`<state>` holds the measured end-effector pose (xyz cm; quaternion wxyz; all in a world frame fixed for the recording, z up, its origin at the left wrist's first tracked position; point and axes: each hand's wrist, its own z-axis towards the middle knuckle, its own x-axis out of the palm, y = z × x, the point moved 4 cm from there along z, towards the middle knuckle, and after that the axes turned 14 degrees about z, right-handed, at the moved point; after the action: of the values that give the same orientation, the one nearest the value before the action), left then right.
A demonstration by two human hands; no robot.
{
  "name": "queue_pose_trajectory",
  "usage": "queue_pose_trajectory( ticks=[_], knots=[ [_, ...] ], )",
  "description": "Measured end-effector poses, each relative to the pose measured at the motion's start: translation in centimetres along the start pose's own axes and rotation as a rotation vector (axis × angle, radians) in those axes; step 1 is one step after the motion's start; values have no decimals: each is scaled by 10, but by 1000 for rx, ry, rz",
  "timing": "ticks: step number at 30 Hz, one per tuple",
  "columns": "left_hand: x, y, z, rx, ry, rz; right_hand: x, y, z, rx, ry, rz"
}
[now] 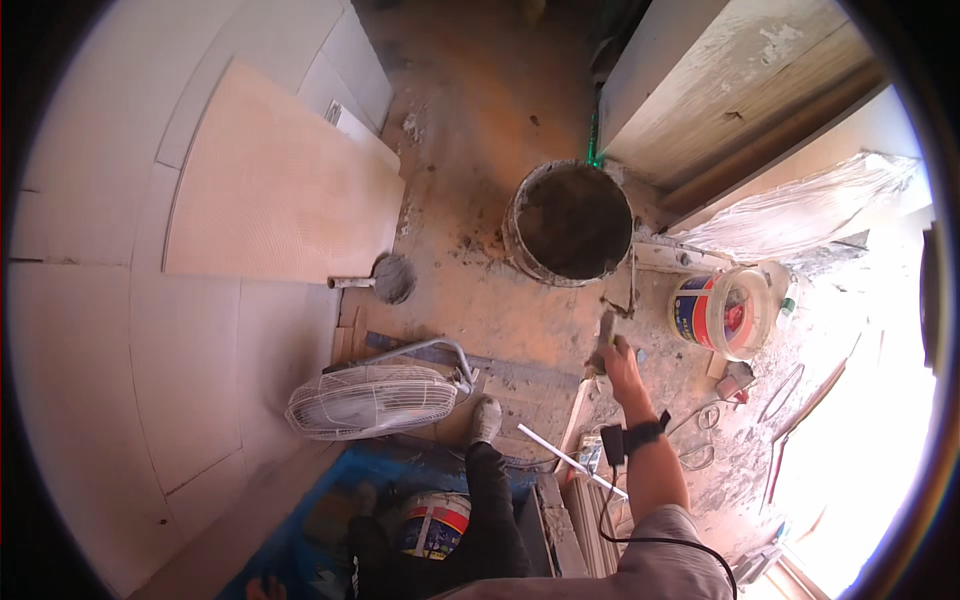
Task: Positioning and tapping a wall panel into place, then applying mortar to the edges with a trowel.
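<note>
My right hand (622,368) reaches forward, closed round a mortar-stained hand tool (607,328) with a flat greyish end; its exact kind is hard to make out. Just beyond the tool stands a large round bucket (512,240), filled with dark grey wet mortar (575,222). A thin dark L-shaped piece lies between the bucket and my hand. My left hand (265,589) shows only at the lower left edge, fingertips apart, nothing visible in them. It is over blue sheeting (305,510).
A floor fan (372,402) stands left of my shoe. A pale board (285,185) leans at the left wall, near a mortar-covered round tool (394,278). To the right lies a tipped plastic bucket (692,312). Another bucket (437,522) sits between my legs. A white strip (560,455) and cables cross the floor.
</note>
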<state>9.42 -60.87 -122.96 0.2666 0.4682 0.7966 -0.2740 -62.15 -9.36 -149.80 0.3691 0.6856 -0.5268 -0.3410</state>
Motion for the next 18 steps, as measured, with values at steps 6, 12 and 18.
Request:
queue_pose_trajectory(
  ticks=[6, 12, 18],
  knots=[
    [-4, -17, -12, -133, -143, -329, 53, 17, 90, 309, -169, 523],
    [19, -44, -41, -296, -334, -669, 48, -66, 109, 392, -193, 915],
    [17, -65, -56, -49, -134, 718, 55, -83, 31, 454, -267, 834]
  ],
)
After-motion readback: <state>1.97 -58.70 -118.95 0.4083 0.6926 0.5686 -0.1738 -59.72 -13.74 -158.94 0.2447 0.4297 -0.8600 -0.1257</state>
